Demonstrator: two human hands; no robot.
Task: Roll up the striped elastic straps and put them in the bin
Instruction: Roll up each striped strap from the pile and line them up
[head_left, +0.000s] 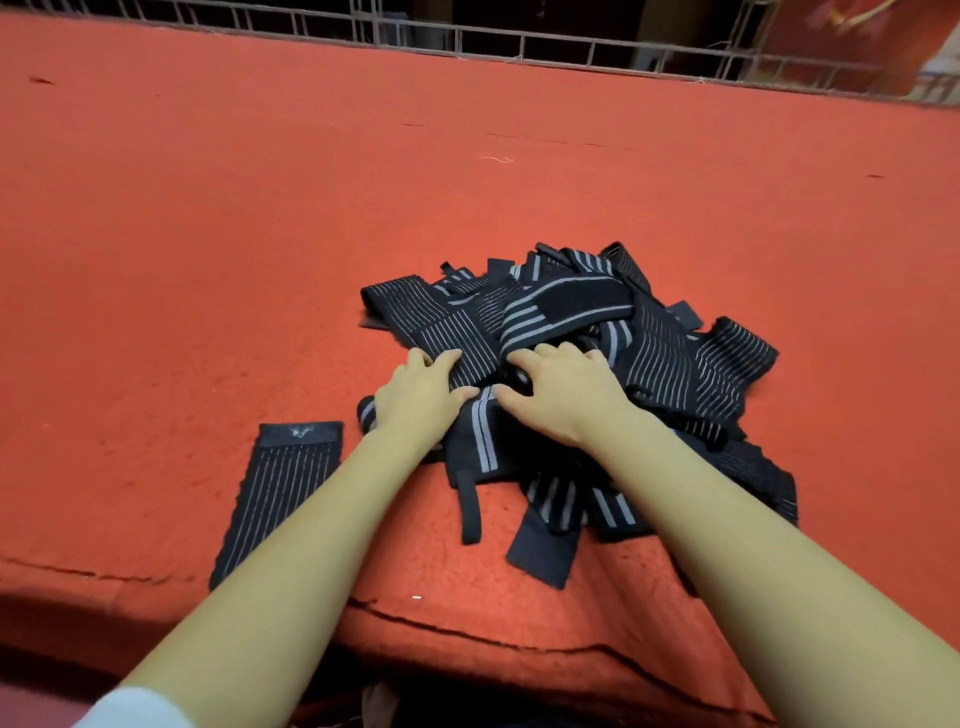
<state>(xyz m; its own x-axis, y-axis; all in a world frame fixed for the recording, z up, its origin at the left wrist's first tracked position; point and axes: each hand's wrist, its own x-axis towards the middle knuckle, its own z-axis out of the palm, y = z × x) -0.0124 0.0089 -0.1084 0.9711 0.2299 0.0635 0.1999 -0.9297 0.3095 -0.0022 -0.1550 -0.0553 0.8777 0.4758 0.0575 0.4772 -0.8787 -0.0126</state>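
Both the left hand (421, 397) and right hand (563, 402) curl their fingers on one strap (485, 441) atop the pile (675, 364) by the near edge of the bench (208, 208), its length running between them toward that edge.

**Concealed and truncated regions around the two hands**

Between the left hand (418, 400) and the right hand (563, 395), a dark rounded object (515, 382) shows only in part, and what it is cannot be told. The right hand's fingertips (524, 358) sink into the pile of straps (675, 364). Each palm covers what lies beneath, so neither hold can be read. Outward of the left hand, the left forearm (270, 571) hides the lone strap's (283, 493) near corner. Both forearms and a white sleeve (135, 709) run off the bottom edge. Far beyond the hands, the railing (519, 49) is cropped at the top.
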